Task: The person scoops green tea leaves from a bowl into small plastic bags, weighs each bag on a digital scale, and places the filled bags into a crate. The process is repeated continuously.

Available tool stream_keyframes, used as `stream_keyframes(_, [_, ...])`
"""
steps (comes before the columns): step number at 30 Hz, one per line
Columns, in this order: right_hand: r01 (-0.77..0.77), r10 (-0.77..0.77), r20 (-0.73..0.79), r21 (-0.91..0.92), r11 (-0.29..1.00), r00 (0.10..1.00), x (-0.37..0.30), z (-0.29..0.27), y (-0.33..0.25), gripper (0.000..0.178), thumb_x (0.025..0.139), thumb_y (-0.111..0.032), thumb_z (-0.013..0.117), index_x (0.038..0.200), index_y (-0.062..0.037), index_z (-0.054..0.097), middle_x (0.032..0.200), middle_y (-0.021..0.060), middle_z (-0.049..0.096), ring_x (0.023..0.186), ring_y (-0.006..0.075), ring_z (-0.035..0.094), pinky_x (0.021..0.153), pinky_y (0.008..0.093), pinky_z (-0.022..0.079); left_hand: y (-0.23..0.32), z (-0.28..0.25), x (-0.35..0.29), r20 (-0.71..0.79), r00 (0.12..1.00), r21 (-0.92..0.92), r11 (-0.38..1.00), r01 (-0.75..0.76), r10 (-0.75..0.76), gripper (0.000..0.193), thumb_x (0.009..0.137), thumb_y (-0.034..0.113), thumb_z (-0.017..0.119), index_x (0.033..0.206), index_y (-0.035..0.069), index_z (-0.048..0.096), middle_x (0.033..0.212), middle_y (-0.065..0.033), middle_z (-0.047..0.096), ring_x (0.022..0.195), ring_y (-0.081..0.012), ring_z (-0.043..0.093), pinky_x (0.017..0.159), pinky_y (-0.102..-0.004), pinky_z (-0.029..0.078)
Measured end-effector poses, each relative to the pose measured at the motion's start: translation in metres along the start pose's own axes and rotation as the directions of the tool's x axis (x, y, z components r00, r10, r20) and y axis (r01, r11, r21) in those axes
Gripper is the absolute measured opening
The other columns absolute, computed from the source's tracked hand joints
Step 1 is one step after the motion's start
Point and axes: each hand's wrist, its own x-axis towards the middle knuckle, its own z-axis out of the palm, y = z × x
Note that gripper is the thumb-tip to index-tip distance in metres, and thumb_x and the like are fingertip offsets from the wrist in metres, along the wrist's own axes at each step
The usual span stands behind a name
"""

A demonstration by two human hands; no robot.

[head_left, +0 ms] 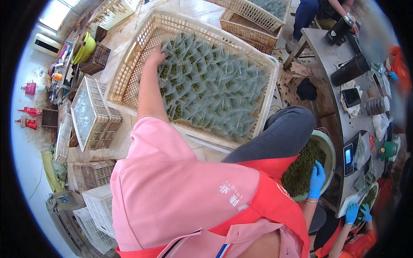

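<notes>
My left hand (157,56), bare, reaches to the far left end of the packed rows in a large cream plastic crate (122,92). Its fingers are curled against a clear plastic bag (167,46) there; the fingertips are partly hidden. Many clear open-topped bags (215,86) stand upright in the crate, with small green pieces showing inside. On the right, my right hand (317,179) in a blue glove is over the near rim of a pale green basin (330,160), fingers apart, with nothing visible in them. Loose dark green leafy bits (303,170) fill the basin.
A metal table (320,53) on the right bears black flasks (350,71), a scale with a lit display (348,159) and a jar. Two blue-gloved hands of another person (359,211) work at the lower right. Stacked crates (97,114) stand left, others (249,26) beyond.
</notes>
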Motion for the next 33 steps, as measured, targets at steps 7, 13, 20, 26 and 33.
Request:
stream_keyframes(7, [-0.245,0.287,0.082,-0.335,0.910,0.954,-0.030,0.046,0.053,0.034,0.078,-0.018,0.067,0.106,0.0017,0.061,0.099,0.0213,0.065,0.091,0.0318,0.064,0.080,0.0372,0.048,0.021,-0.036,-0.019,-0.289,0.957,-0.172,0.984,-0.038,-0.014,0.081,0.071,0.046,0.066,0.132,0.000,0.041,0.128,-0.0230,0.050,0.119,-0.0337,0.048,0.102,-0.0368,0.035])
stream_keyframes(13, [-0.279,0.307,0.119,-0.207,0.938,0.944,-0.032,0.081,0.057,0.033,0.076,-0.029,0.069,0.096,-0.0029,0.062,0.092,0.0186,0.065,0.087,0.0358,0.062,0.074,0.0419,0.048,0.164,0.031,-0.065,-0.460,0.821,-0.246,0.840,-0.484,0.338,0.029,0.086,0.023,0.058,0.111,0.007,0.060,0.104,-0.0098,0.066,0.096,-0.0201,0.063,0.083,-0.0308,0.047])
stream_keyframes(20, [-0.420,0.455,0.074,0.536,0.732,0.887,-0.031,0.003,-0.010,0.008,0.084,-0.010,0.060,0.084,-0.0018,0.061,0.070,0.0053,0.063,0.056,0.0104,0.059,0.050,0.0229,0.047,0.389,0.164,-0.299,0.074,0.164,-0.448,0.180,-0.876,0.984,0.028,0.077,0.016,0.067,0.104,0.010,0.064,0.094,-0.0094,0.066,0.083,-0.0235,0.064,0.073,-0.0331,0.050])
stream_keyframes(26, [-0.233,0.371,0.020,0.810,0.539,0.928,-0.049,-0.031,-0.027,0.013,0.084,-0.009,0.061,0.095,-0.0024,0.061,0.078,0.0054,0.064,0.063,0.0116,0.061,0.055,0.0231,0.049,0.445,0.266,-0.407,0.487,-0.126,-0.763,0.352,-0.542,0.864,0.041,0.081,0.021,0.066,0.116,0.005,0.054,0.099,-0.0121,0.065,0.073,-0.0179,0.065,0.066,-0.0293,0.052])
stream_keyframes(33, [0.016,0.401,-0.148,0.949,0.315,0.904,-0.033,-0.070,-0.002,0.020,0.086,-0.006,0.057,0.105,-0.0001,0.059,0.093,0.0108,0.064,0.082,0.0203,0.064,0.074,0.0315,0.054,0.439,0.270,-0.410,0.627,-0.046,-0.757,0.594,-0.273,0.778,0.018,0.088,0.013,0.057,0.097,-0.002,0.061,0.081,-0.0082,0.066,0.071,-0.0115,0.063,0.063,-0.0247,0.052])
